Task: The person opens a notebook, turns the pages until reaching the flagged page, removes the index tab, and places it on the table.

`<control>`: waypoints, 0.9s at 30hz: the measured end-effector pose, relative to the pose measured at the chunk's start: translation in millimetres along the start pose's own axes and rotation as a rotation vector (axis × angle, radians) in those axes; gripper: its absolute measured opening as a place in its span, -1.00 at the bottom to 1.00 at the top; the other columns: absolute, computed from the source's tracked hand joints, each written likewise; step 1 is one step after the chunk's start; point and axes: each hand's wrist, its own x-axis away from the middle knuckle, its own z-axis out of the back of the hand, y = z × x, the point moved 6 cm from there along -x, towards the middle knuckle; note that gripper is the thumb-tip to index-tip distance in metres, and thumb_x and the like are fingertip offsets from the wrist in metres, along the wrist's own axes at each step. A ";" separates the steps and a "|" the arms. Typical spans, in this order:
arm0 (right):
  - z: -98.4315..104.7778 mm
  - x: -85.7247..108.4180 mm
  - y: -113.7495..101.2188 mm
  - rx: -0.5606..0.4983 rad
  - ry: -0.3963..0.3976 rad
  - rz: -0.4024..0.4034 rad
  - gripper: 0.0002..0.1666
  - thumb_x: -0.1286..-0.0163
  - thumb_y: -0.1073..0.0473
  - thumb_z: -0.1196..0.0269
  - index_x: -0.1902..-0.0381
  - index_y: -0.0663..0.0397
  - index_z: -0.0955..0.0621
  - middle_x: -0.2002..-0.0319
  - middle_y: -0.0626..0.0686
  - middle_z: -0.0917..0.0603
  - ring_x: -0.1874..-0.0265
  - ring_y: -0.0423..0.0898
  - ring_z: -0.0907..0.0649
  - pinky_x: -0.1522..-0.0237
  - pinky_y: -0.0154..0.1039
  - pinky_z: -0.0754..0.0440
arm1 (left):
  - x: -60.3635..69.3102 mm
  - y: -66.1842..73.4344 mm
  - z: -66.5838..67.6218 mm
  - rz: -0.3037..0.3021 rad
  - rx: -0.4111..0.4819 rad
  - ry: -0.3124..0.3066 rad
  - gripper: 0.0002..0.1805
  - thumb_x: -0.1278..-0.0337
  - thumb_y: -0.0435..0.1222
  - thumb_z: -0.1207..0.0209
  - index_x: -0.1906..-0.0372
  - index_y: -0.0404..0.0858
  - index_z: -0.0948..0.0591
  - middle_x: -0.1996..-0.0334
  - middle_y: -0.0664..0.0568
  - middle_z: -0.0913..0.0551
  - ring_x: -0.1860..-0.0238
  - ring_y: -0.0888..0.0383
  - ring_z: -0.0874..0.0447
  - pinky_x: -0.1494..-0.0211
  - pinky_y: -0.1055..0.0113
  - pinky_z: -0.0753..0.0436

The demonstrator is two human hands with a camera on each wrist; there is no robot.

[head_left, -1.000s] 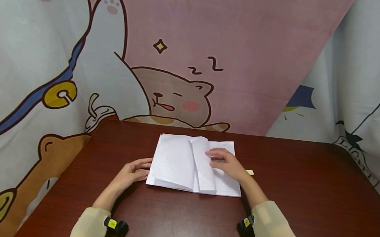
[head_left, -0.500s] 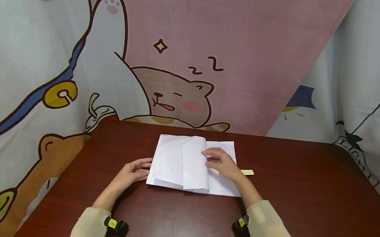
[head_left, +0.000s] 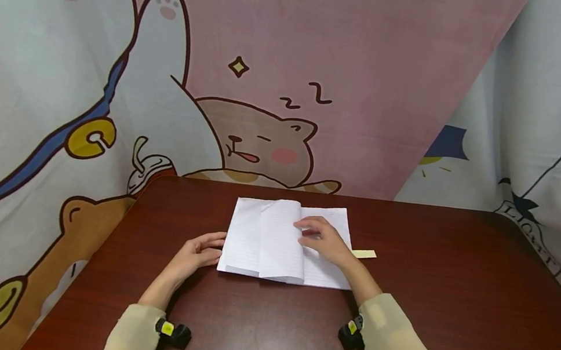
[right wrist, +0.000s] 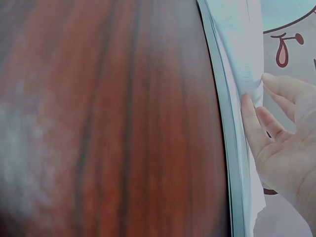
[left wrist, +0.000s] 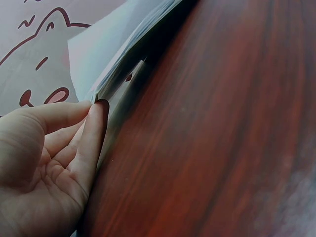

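An open notebook [head_left: 247,235] with lined white pages lies near the far edge of the table. One page [head_left: 282,245] curls over from right to left, its free edge lying over the left side. At the notebook's left edge my left hand [head_left: 193,255] pinches the edge between thumb and finger, as the left wrist view shows. My right hand [head_left: 327,244] touches the right-hand bulge of the curling page with its extended fingertips [right wrist: 247,101]. A pale yellow strip [head_left: 365,254] sticks out beyond the notebook's right side, partly behind the right hand.
The dark red-brown wooden table [head_left: 261,330] extends around the notebook. Behind it hangs a cloth [head_left: 374,93] printed with cartoon animals. A black camera [head_left: 173,334] sits on the left wrist, another black camera [head_left: 351,335] on the right.
The curling page has swung farther left over the notebook, and my right hand has shifted left with it. More of the yellow strip shows. My left hand has stayed at the left edge.
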 end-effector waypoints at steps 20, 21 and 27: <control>-13.0 -5.9 -2.1 -0.028 0.015 -0.007 -0.58 -0.30 0.37 -0.34 -0.11 0.39 -0.61 -0.15 0.37 -0.54 -0.03 0.30 -0.65 -0.19 0.14 -0.57 | -0.1 1.6 -1.0 -0.008 0.012 -0.016 -0.44 -0.34 -0.42 -0.15 -0.41 -0.34 -0.39 -0.27 -0.36 -0.50 0.06 0.34 -0.67 -0.01 0.45 -0.68; -14.2 -6.3 -2.3 -0.022 0.013 -0.009 -0.59 -0.30 0.37 -0.34 -0.10 0.37 -0.62 -0.14 0.36 -0.55 -0.03 0.28 -0.66 -0.19 0.12 -0.58 | 0.1 1.6 -1.1 -0.010 0.013 -0.018 -0.44 -0.34 -0.42 -0.15 -0.41 -0.34 -0.38 -0.27 -0.36 -0.50 0.06 0.34 -0.67 -0.01 0.45 -0.67; -21.5 -7.2 -7.1 -0.002 -0.005 -0.006 -0.63 -0.27 0.38 -0.34 -0.05 0.34 -0.65 -0.10 0.32 -0.58 -0.01 0.23 -0.68 -0.16 0.03 -0.62 | 0.8 1.5 -1.1 -0.006 0.028 -0.018 -0.44 -0.34 -0.41 -0.15 -0.41 -0.34 -0.39 -0.27 -0.36 -0.50 0.06 0.35 -0.67 0.00 0.45 -0.68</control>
